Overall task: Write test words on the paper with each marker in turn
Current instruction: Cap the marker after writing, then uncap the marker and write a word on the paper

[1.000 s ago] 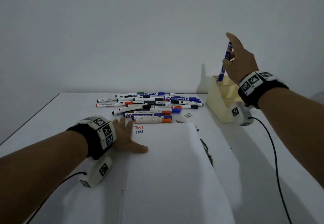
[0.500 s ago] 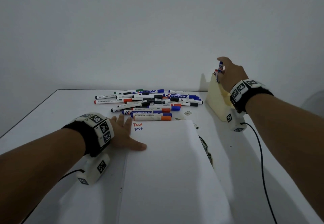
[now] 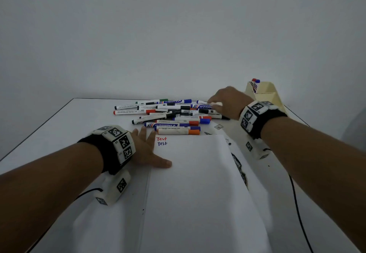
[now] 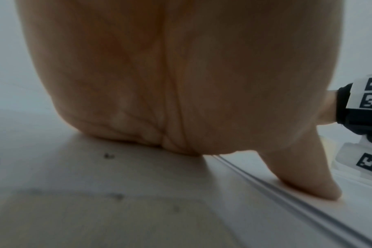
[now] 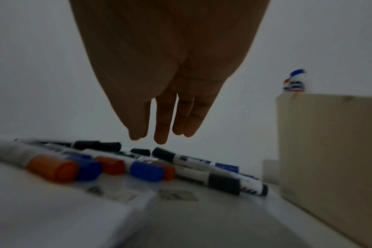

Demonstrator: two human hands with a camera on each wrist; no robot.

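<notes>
Left hand (image 3: 145, 149): your fingers lie flat, pinning the paper (image 3: 198, 183).
Right hand (image 3: 227, 102): your fingers straight, seemingly empty, over the markers (image 3: 170, 118), upper middle.

We see matt white paper (image 3: 198, 183) lying on a smooth, faintly sheened white table (image 3: 65, 125). The markers (image 3: 174, 117) look like glossy plastic with coloured caps, and the cream holder (image 5: 329, 151) seems matt, smooth plastic.

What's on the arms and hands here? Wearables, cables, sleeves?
Bare forearms, no sleeves or gloves. Each wrist wears a black band ringed with white blocks bearing black square tags. Under each wrist hangs a white camera unit, also tagged, trailing a thin black cable.
</notes>
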